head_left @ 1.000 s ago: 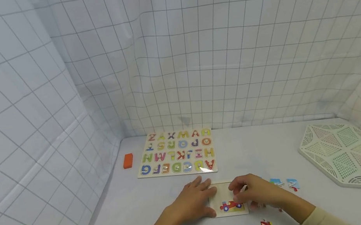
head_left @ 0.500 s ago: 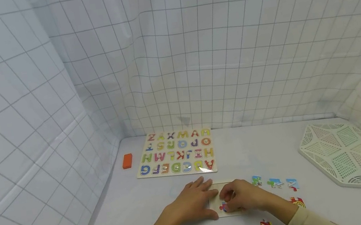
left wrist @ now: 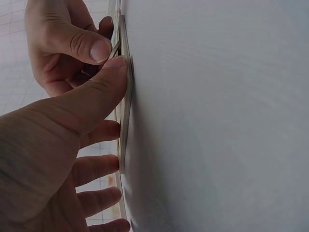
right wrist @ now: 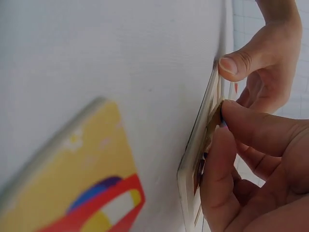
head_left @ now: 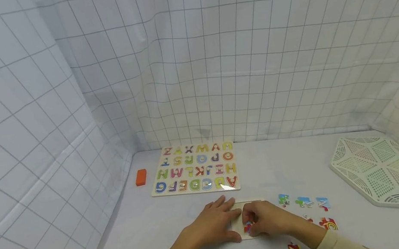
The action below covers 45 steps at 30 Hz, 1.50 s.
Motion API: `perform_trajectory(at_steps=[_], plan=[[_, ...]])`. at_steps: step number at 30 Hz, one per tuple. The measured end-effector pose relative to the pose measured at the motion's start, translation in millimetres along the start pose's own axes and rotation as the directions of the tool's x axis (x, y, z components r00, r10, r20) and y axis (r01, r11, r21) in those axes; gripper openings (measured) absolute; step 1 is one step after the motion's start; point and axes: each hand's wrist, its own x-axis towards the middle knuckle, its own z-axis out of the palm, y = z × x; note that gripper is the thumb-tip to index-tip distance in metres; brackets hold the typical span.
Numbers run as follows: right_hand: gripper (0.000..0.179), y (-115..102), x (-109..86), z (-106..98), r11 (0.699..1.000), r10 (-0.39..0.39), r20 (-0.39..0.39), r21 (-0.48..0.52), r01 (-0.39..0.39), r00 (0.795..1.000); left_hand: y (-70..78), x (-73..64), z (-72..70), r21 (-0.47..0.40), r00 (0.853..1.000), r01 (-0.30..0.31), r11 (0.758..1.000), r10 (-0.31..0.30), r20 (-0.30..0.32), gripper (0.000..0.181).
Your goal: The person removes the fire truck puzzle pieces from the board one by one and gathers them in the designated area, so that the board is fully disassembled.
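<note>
A pale wooden puzzle tray (head_left: 238, 225) lies flat at the front of the table. My left hand (head_left: 214, 225) rests on its left side with fingers spread, the thumb (left wrist: 104, 84) on the tray's edge. Over the tray, my right hand (head_left: 269, 218) pinches a jigsaw puzzle piece (right wrist: 214, 118) between thumb and forefinger; the piece stands tilted against the tray. Red and blue print (head_left: 248, 226) shows beside those fingertips in the head view, with the rest covered by the right hand. Right of the tray lie several loose puzzle pieces (head_left: 304, 202).
Behind the tray is an alphabet board (head_left: 195, 168) with coloured letters. An orange block (head_left: 141, 177) sits to its left. A white patterned openwork panel (head_left: 387, 173) lies at the right. Gridded white cloth (head_left: 211, 53) encloses the back and sides.
My right hand has moved left across the tray, covering most of the printed car and uncovering loose pieces at the right. The left hand has stayed in place.
</note>
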Motion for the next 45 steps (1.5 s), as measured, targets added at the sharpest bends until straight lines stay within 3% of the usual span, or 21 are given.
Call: perform_trajectory(at_steps=[3, 10, 18, 23, 28, 35, 42, 45], plan=[[0.019, 0, -1.6, -3, 1.0, -0.01, 0.004, 0.029, 0.01, 1.0, -0.3, 0.5, 0.6, 0.005, 1.0, 0.0, 1.0, 0.0, 0.002, 0.073], [0.011, 8, -2.1, -7, 0.967, 0.047, 0.052, 0.247, -0.058, 0.998, -0.1, 1.2, 0.9, -0.003, 1.0, 0.006, 1.0, -0.006, 0.012, 0.073], [0.007, 11, -1.2, -12, 0.975, 0.025, 0.044, 0.217, -0.034, 0.999, 0.6, 2.2, 1.5, 0.011, 1.0, 0.003, 1.0, -0.003, 0.013, 0.073], [0.012, 13, -9.3, -25, 0.957, 0.02, 0.037, 0.287, -0.03, 0.999, 1.2, 2.3, 0.6, 0.009, 1.0, 0.014, 1.0, -0.014, 0.015, 0.073], [0.021, 25, -31.7, -40, 0.932, 0.055, 0.012, 0.359, -0.055, 0.998, 2.2, 1.8, -0.3, 0.004, 0.999, 0.025, 1.0, -0.025, 0.025, 0.073], [0.023, 52, -78.6, -59, 0.891, 0.121, 0.006, 0.441, -0.111, 0.993, 1.8, 0.2, 1.6, -0.003, 0.999, 0.029, 1.0, -0.029, 0.029, 0.07], [0.017, 77, -122.3, -65, 0.915, 0.197, 0.002, 0.359, -0.185, 0.98, -0.2, 2.5, 4.5, -0.019, 1.0, 0.006, 1.0, -0.006, 0.006, 0.069], [0.011, 84, -132.5, -62, 0.935, 0.191, 0.008, 0.302, -0.184, 0.982, -0.1, 3.5, 4.7, -0.009, 1.0, 0.009, 1.0, -0.009, 0.009, 0.07]])
